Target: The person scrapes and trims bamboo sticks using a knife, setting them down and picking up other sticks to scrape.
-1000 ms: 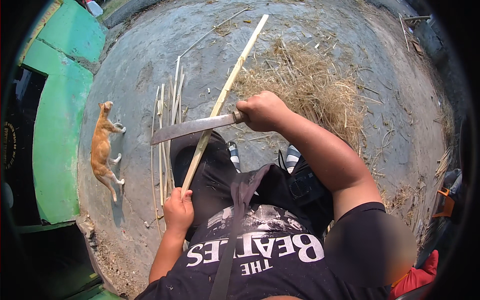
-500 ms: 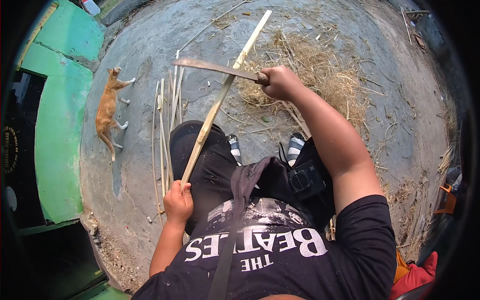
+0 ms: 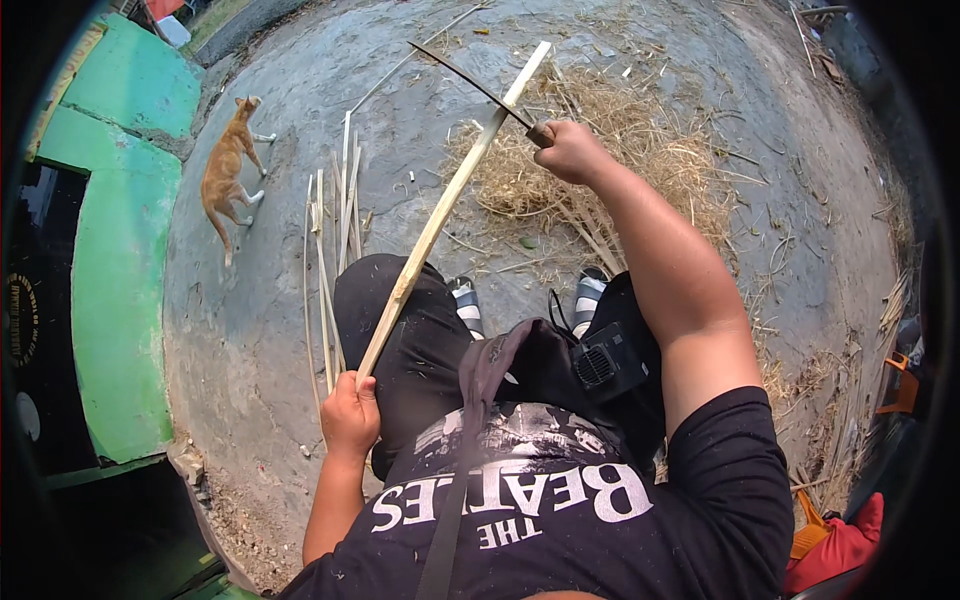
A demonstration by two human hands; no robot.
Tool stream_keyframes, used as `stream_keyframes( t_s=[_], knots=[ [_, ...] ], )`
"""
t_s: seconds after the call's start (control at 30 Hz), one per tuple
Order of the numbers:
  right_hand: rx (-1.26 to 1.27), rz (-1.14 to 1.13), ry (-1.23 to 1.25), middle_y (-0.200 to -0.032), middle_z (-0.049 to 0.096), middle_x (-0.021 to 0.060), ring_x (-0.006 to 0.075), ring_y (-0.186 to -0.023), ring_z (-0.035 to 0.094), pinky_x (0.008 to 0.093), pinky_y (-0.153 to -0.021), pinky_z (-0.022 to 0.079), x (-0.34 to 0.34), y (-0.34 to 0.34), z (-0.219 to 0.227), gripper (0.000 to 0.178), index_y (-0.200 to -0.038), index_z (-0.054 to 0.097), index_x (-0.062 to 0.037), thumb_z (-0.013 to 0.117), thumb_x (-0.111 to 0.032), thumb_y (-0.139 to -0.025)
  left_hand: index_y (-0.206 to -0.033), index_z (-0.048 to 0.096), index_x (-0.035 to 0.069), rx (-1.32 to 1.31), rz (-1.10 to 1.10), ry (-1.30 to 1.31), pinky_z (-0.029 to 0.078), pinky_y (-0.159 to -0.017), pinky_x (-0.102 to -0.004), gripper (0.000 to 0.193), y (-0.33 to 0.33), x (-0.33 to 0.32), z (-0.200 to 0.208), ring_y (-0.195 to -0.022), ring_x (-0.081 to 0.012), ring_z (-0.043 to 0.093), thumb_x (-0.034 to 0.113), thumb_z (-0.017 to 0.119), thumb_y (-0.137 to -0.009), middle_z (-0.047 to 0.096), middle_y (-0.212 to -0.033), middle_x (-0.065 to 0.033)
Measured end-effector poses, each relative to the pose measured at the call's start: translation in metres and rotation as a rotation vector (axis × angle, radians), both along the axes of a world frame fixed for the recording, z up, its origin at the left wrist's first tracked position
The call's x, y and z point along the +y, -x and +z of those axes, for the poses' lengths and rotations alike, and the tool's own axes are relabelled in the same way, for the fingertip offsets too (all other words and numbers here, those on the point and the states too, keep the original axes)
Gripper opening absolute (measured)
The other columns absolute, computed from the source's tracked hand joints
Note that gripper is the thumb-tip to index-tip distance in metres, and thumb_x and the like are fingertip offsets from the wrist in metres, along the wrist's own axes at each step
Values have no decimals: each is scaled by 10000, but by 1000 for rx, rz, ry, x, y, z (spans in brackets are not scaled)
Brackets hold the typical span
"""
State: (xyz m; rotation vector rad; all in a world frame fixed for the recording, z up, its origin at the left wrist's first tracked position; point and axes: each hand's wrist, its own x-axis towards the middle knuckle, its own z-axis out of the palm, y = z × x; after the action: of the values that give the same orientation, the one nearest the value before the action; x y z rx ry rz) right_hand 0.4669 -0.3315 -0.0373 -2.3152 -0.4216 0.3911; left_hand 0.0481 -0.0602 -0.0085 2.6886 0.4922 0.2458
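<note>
Well, left hand [image 3: 350,412] grips a strip [image 3: 440,215] — pale, straight, slender — and right hand [image 3: 573,152] a knife [image 3: 480,87].

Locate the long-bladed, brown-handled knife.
In the head view's upper middle, the right hand holds the knife across the pale, straight wooden strip near the strip's upper end.

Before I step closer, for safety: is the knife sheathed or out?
Out: the knife shows bare metal to its tip, gripped in the right hand.

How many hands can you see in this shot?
2: the left hand holds the lower end of the long pale strip, and the right hand grips the knife beside the strip's upper part. Some fingers are hidden.
</note>
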Motion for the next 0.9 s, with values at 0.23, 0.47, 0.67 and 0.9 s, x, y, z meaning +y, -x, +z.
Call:
stream_keyframes(
  t_s=[0.23,0.47,0.67,0.9],
  knots=[
    [-379,553,320,-923,731,178,365,-892,714,466,-804,574,34,68,48,218,-999,725,-101,683,-206,-813,-909,599,41,75,12,43,469,-567,-520,370,1,4,7,-671,-462,635,381,549,-1046,627,-696,-215],
    [-77,-80,120,-1038,739,165,364,-953,707,434,-827,555,-22,-12,-12,266,-1058,730,-111,679,-234,-828,-909,613,48,78,-14,-21,472,-574,-516,364,1,13,10,-652,-461,626,383,560,-1041,634,-709,-208],
    [-553,395,163,-887,722,145,371,-871,705,490,-738,565,4,33,27,142,-914,689,-121,682,-214,-808,-879,603,23,86,-9,182,452,-537,-429,342,31,24,8,-582,-347,617,326,584,-1039,608,-660,-167],
    [-256,-95,-34,-883,733,169,384,-788,700,457,-734,555,-22,-3,8,175,-981,724,-125,664,-249,-872,-851,573,29,76,85,416,402,-546,-309,346,70,44,6,-588,-104,475,310,581,-1052,517,-620,-19]
  ],
)
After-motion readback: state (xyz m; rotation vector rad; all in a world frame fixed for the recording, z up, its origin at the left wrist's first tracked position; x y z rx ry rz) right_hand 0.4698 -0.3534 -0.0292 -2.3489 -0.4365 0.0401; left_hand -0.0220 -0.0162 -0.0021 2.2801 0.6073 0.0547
